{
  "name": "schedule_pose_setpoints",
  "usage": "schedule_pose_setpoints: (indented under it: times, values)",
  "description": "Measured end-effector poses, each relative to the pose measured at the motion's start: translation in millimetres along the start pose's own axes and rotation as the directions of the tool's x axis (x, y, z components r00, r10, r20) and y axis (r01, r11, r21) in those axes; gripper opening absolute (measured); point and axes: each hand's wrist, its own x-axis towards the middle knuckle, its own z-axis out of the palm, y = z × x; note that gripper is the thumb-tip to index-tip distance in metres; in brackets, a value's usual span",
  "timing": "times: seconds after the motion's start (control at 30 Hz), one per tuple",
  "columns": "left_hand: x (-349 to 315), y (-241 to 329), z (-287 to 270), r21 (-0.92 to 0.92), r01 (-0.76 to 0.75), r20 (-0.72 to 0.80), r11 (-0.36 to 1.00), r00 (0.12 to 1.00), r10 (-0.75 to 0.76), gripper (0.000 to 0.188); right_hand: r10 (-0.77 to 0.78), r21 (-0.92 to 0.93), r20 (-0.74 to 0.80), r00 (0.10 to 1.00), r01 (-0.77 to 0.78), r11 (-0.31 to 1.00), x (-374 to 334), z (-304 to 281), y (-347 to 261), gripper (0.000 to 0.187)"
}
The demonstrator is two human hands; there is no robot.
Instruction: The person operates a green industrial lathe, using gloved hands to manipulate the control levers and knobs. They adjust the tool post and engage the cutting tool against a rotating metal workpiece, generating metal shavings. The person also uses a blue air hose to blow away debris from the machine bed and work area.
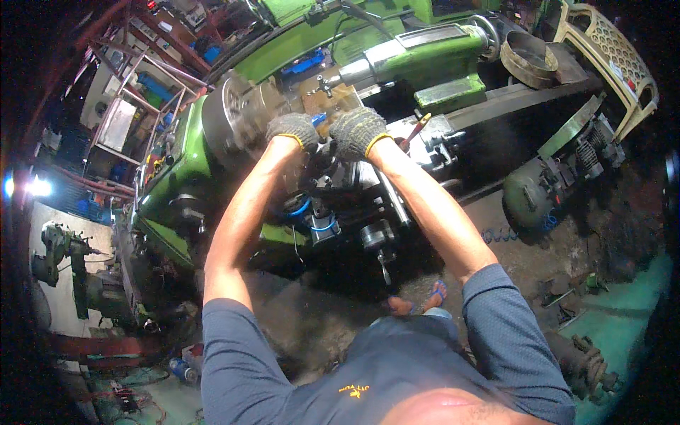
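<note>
My left grip (292,130) is closed down, fingers curled, against the steel chuck (237,113) of the green lathe (184,152), just above the middle of the frame; whether the fingers clamp a jaw of it or only press on its face I cannot tell, since the knitted glove hides the contact. My right grip (358,132) sits just beside it, to the right, also curled shut over something at the tool post (333,95), and what it closes on is hidden under the palm. The chuck lies up and to the left of both hands, so the left hand is the nearer one; the lathe's long axis runs from there up toward the right of the frame, through the tailstock (432,53) with its bright steel quill. Both gloves are grey speckled knit with yellow cuffs, coarse and loose in texture, against the chuck's smooth, dull-shining metal. A red-handled tool (414,129) lies on the carriage just right of my right wrist. Below the hands hang blue coolant hoses (319,225) and a steel crank handle (379,244). At the upper right a round rusty pan (529,58) rests on the bed, beside a cream plastic chair (613,53) with a lattice back. On the oily floor (312,312) at the right of the frame lies a dark green motor (528,195).
</note>
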Motion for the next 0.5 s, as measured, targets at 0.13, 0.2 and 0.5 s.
schedule_pose_setpoints:
  times: [0.13,0.2,0.5]
  values:
    - [-0.7,-2.5,-1.0,0.040,0.016,-0.014,0.999,1.000,-0.015,0.045,0.008,-0.050,-0.059,0.998,-0.011,0.999,12.5,22.9,11.8,0.029]
    - [-17.5,-4.2,-5.9,0.067,0.004,-0.042,0.998,0.999,-0.001,0.042,0.030,-0.058,-0.044,0.999,-0.032,0.998,13.4,24.9,11.2,0.029]
    - [-11.5,-4.7,3.7,0.083,0.026,-0.100,0.996,0.995,-0.017,0.043,0.055,-0.065,-0.026,0.998,-0.057,0.996,11.9,22.5,10.2,0.031]
